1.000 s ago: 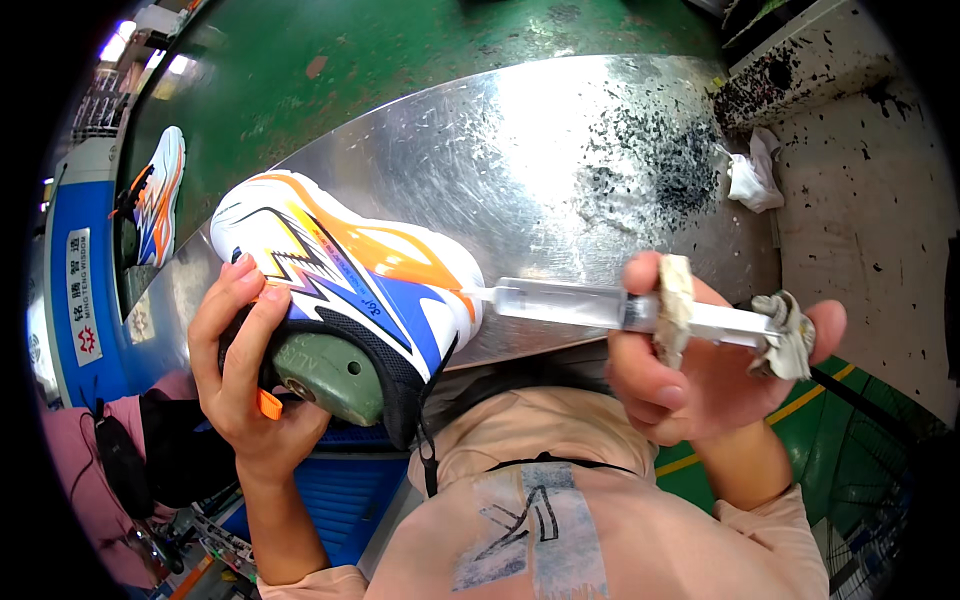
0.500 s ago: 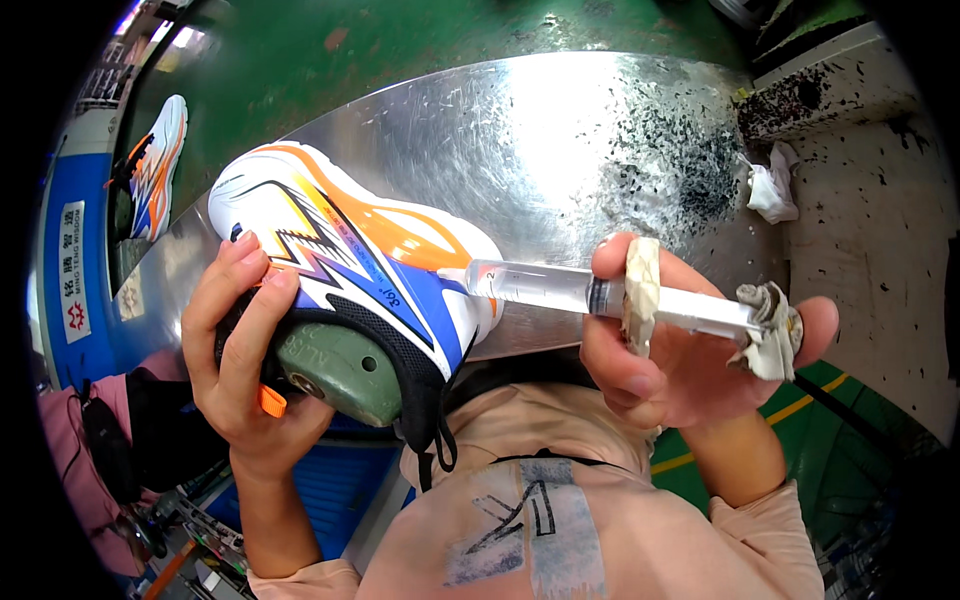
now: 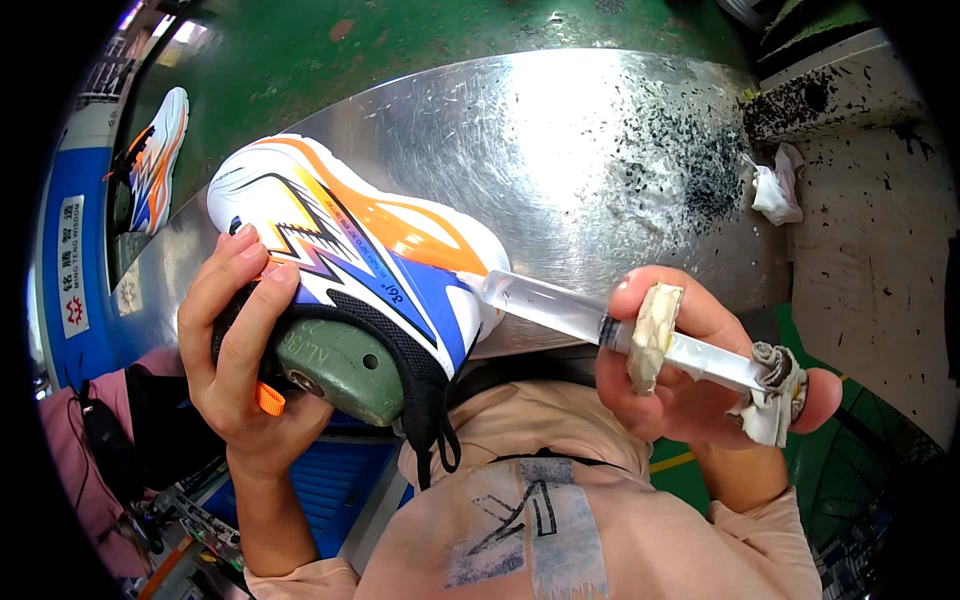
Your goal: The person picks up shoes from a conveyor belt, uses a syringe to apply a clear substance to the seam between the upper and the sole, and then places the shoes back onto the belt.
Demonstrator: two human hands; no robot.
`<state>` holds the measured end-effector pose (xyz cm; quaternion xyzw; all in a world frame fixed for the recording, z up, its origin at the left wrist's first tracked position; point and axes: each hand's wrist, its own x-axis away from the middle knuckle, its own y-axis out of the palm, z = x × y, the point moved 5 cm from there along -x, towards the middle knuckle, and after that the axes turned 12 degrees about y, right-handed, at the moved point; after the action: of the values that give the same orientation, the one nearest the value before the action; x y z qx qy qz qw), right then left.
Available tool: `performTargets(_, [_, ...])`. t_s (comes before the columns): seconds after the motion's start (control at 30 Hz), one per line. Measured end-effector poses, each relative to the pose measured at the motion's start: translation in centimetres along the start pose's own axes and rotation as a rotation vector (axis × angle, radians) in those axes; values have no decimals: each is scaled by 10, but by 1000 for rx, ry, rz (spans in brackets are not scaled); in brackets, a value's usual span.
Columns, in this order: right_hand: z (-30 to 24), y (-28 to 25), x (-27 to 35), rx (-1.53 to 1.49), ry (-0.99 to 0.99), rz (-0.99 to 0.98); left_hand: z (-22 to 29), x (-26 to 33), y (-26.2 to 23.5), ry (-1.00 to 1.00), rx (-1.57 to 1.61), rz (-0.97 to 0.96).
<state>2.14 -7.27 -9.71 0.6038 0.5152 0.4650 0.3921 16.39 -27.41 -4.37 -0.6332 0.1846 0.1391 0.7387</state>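
A white, blue and orange sneaker [image 3: 340, 235] is tilted on its side, its sole edge turned away from me. Inside it sits a green shoe last [image 3: 342, 368]. My left hand [image 3: 245, 350] grips the shoe around its upper, fingers over the lace area. In my right hand [image 3: 700, 365] is a clear plastic syringe [image 3: 550, 305], its flange wrapped in pale tape and its plunger end in grey cloth. My thumb rests on the plunger end. The syringe tip meets the seam between upper and sole near the heel.
Beneath the shoe lies a shiny metal tabletop [image 3: 440, 120] with dark specks at its right. A crumpled white wad [image 3: 776, 185] lies near a stained pale panel [image 3: 870, 230]. At the far left, a matching sneaker [image 3: 158, 165] stands beside a blue machine panel [image 3: 75, 270].
The syringe tip has slid along the seam toward the heel. My right hand has dropped slightly nearer to me, angling the syringe more. The left hand and shoe have hardly moved.
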Motion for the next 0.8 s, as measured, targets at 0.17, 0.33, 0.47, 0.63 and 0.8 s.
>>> performTargets(0.17, [-17, -3, -7, -54, -61, -251, 2, -3, 3, 7, -5, -7])
performTargets(0.33, [-49, -11, -42, 219, -64, -96, 5, 3, 0, -5, -29, 9])
performTargets(0.47, [-39, -23, -74, 832, -317, 260, 7, -1, 4, 15, -37, 19])
performTargets(0.63, [-23, -34, -98, 900, -243, 243, 10, -2, 5, 18, -43, 17])
performTargets(0.8, [-26, -31, -100, 1007, -175, 282, 6, -1, 3, 22, -40, -11])
